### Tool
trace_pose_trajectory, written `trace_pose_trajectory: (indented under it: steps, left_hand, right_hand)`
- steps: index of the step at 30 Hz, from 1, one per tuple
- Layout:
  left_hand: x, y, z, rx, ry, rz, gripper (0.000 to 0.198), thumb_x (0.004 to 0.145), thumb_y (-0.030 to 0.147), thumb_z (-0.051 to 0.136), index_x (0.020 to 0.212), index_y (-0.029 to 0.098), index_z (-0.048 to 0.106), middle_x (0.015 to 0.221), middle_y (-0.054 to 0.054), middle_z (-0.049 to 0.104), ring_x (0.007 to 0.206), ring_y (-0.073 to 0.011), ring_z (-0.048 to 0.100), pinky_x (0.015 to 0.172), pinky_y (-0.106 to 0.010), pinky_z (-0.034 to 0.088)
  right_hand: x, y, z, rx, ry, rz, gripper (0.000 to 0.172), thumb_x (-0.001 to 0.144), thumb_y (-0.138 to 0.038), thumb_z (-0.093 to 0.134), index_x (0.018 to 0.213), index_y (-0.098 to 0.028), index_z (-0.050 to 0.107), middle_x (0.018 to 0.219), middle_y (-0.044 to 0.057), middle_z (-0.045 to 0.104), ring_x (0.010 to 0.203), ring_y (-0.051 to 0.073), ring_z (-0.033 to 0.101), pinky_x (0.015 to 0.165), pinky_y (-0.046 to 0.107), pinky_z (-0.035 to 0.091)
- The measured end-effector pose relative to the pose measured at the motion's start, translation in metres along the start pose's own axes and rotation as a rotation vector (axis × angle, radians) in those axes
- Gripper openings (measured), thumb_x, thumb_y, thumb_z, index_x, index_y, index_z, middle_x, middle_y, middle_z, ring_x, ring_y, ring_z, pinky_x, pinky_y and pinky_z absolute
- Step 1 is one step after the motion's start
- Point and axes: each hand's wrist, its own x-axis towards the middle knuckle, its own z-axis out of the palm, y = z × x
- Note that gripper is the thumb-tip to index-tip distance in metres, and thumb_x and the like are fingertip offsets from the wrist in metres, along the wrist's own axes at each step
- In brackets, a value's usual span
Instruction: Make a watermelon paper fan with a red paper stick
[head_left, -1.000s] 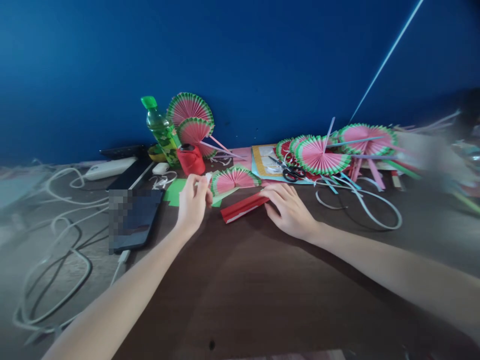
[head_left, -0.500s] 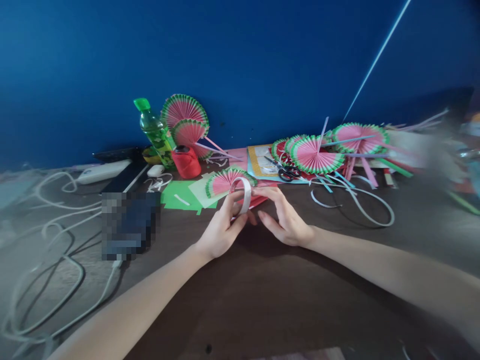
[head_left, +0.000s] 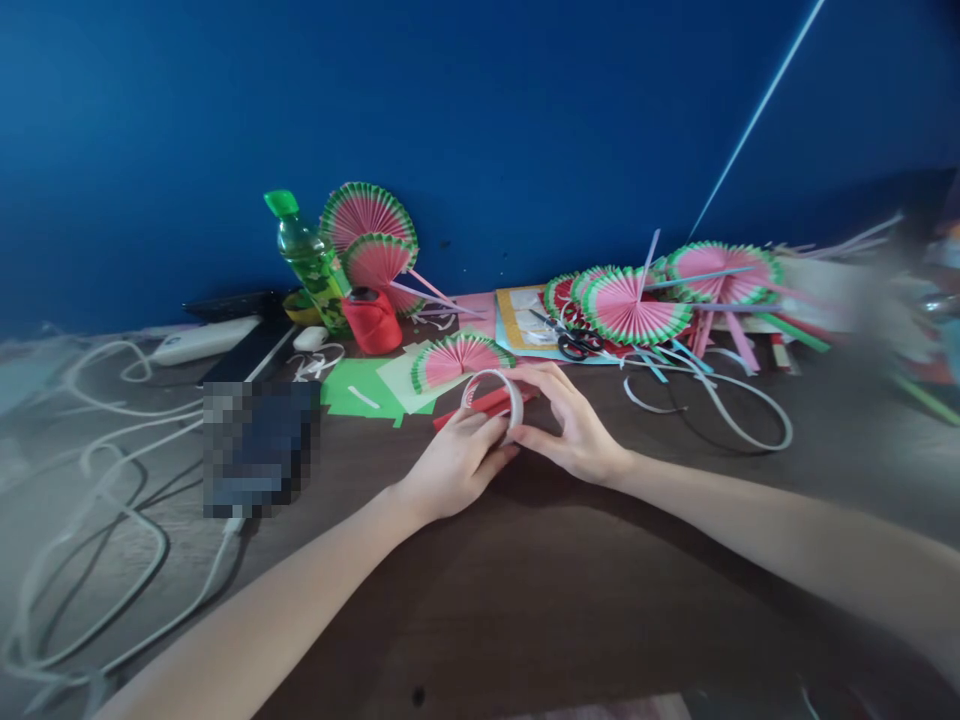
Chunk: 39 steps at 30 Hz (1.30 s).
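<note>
Over the table, my left hand [head_left: 450, 468] is closed on a thin white roll of tape [head_left: 516, 408], its fingers reaching into the ring. The roll stands on edge, tilted. My right hand [head_left: 581, 432] grips its right side, the thumb at the near rim and the fingers arched over the far side. Behind the roll lies a folded red paper [head_left: 491, 401], partly hidden by it and my hands. Just beyond is a pleated pink fan with a green edge [head_left: 459, 358], resting on pale green paper [head_left: 403, 385].
A green bottle [head_left: 307, 262], a red container [head_left: 372, 322] and pleated fans [head_left: 367, 222] stand by the blue wall. Scissors [head_left: 577, 343] lie near more fans [head_left: 636, 308]. White cables [head_left: 161, 545] and a blurred dark device [head_left: 262, 450] occupy the left; loose strips [head_left: 780, 430] lie right.
The roll has turned and shifted slightly right and down. My left fingers have moved further into it, and my right thumb has come against its rim.
</note>
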Motion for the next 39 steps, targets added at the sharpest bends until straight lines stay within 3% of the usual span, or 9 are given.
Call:
trace_pose_trajectory:
  steps: [3,12,24,35,39]
  left_hand:
    - [0.001,-0.002,0.002,0.066,0.011,0.082,0.018,0.089,0.020,0.036,0.075,0.018,0.048,0.076,-0.003,0.055,0.078,-0.0165,0.052,0.080,-0.033,0.040]
    - [-0.001,0.000,0.002,0.171,-0.002,0.250,0.016,0.088,0.017,0.039,0.083,0.017,0.054,0.083,-0.004,0.061,0.085,-0.0152,0.053,0.085,-0.030,0.040]
    - [-0.002,-0.002,0.003,0.164,-0.011,0.179,0.016,0.088,0.017,0.040,0.082,0.018,0.055,0.080,-0.002,0.061,0.081,-0.0140,0.054,0.086,-0.031,0.037]
    - [-0.002,-0.002,0.006,0.255,0.103,0.193,0.018,0.089,0.019,0.038,0.078,0.017,0.051,0.069,-0.001,0.059,0.068,-0.0135,0.055,0.070,-0.027,0.038]
    - [-0.003,-0.002,0.005,0.266,0.199,0.101,0.019,0.089,0.019,0.036,0.073,0.017,0.047,0.065,-0.001,0.057,0.063,-0.0141,0.053,0.068,-0.028,0.038]
  right_hand:
    - [-0.002,0.004,0.001,0.080,0.014,0.024,0.053,0.080,-0.040,0.058,0.127,-0.026,0.040,0.109,0.008,0.051,0.101,0.022,0.051,0.092,0.042,0.043]
    - [-0.003,0.002,-0.004,0.119,-0.020,-0.049,0.040,0.089,-0.039,0.040,0.128,-0.029,0.041,0.114,0.006,0.048,0.107,0.023,0.046,0.096,0.043,0.038]
    - [-0.001,0.003,-0.004,-0.019,0.045,-0.105,0.030,0.090,-0.032,0.041,0.119,-0.027,0.048,0.118,0.008,0.052,0.117,0.022,0.045,0.101,0.044,0.036]
    - [-0.003,0.010,0.003,0.004,0.117,-0.103,0.020,0.090,-0.025,0.042,0.110,-0.025,0.044,0.123,0.009,0.052,0.120,0.020,0.047,0.098,0.043,0.041]
    - [-0.003,0.013,0.004,0.040,0.183,-0.080,0.013,0.090,-0.023,0.042,0.103,-0.026,0.045,0.119,0.008,0.052,0.117,0.019,0.048,0.100,0.044,0.039]
